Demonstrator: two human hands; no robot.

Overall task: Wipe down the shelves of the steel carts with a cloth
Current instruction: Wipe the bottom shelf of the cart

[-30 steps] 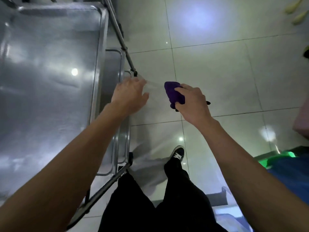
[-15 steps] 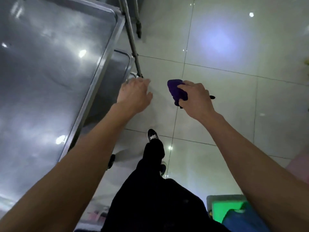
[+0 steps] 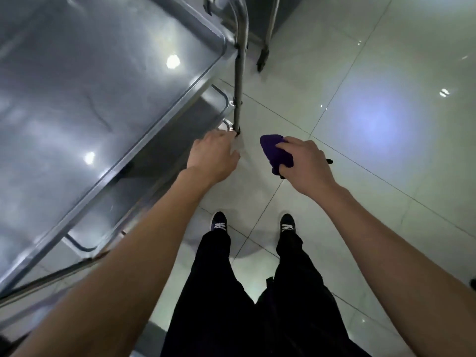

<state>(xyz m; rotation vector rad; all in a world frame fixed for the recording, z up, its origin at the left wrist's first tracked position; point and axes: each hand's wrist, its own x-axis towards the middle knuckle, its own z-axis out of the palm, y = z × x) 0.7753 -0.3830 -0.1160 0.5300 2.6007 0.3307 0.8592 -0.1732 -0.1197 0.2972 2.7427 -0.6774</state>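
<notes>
A steel cart fills the left side; its shiny top shelf has a raised rim, and lower shelves show beneath its right edge. An upright steel post stands at the cart's corner. My left hand hovers palm down just below that post's foot, fingers loosely curved, holding nothing that I can see. My right hand is out over the floor to the right of the cart, closed on a bunched purple cloth. The cloth is clear of every shelf.
Glossy pale floor tiles spread to the right with bright light reflections. A second steel frame's leg stands behind the cart's post. My legs in black trousers and dark shoes stand beside the cart.
The view has swung, so the cart now runs diagonally and both my feet show. Both hands keep their pose, the right still gripping the cloth.
</notes>
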